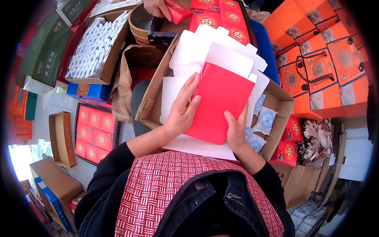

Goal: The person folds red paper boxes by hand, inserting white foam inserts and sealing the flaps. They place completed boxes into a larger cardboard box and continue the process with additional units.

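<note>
A red folding carton (221, 104) with white end flaps is held between my two hands, over a pile of white-sided cartons (185, 55). My left hand (183, 104) lies along its left edge, fingers stretched out and thumb by the edge. Gripping the lower right side is my right hand (237, 128), its thumb on the red face and its other fingers partly hidden behind. The pile rests in an open cardboard box (282, 104). Several small white packets with blue print (265, 119) lie in that box, right of the pile.
Another person's hand (157, 8) holds a small red box (176, 12) at the top. Orange gift boxes (316, 71) are stacked on the right. A carton of white packets (94, 51) stands upper left, above a tray of red boxes (96, 132). A brown paper bag (123, 94) is nearby.
</note>
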The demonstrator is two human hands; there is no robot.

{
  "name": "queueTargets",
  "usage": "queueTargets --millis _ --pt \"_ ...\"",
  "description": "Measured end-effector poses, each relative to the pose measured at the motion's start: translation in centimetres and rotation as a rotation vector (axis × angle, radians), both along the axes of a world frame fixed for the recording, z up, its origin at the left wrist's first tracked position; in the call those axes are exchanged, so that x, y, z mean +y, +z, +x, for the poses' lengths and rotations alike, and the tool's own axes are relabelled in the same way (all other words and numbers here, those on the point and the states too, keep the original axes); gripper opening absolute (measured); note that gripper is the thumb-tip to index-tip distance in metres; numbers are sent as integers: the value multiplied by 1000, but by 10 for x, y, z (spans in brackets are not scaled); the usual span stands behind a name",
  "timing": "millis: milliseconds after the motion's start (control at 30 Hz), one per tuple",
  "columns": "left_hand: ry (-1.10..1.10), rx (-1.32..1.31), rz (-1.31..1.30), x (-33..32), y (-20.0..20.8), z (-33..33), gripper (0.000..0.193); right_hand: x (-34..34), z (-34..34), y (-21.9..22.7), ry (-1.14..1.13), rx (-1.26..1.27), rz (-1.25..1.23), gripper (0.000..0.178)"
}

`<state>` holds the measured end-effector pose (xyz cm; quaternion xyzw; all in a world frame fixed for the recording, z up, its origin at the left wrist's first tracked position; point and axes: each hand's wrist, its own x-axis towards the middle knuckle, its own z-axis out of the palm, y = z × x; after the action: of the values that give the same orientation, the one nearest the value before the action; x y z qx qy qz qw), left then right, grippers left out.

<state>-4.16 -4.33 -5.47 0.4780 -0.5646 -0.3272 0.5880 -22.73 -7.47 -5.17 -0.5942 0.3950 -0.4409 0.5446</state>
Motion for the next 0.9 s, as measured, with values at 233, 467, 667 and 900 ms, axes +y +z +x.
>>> queueTargets --millis 233,467,667,900 --pt "25 119 24 -1 3 1 46 2 2 -2 34 -29 4 69" --pt "-26 167 -18 7 -3 2 47 2 1 -3 52 -3 -17 66" --pt "-28 383 33 -3 10 7 51 0 2 3 76 66 -229 72" --pt "-107 253 -2 -20 26 17 49 -26 -3 24 75 19 -352 62"
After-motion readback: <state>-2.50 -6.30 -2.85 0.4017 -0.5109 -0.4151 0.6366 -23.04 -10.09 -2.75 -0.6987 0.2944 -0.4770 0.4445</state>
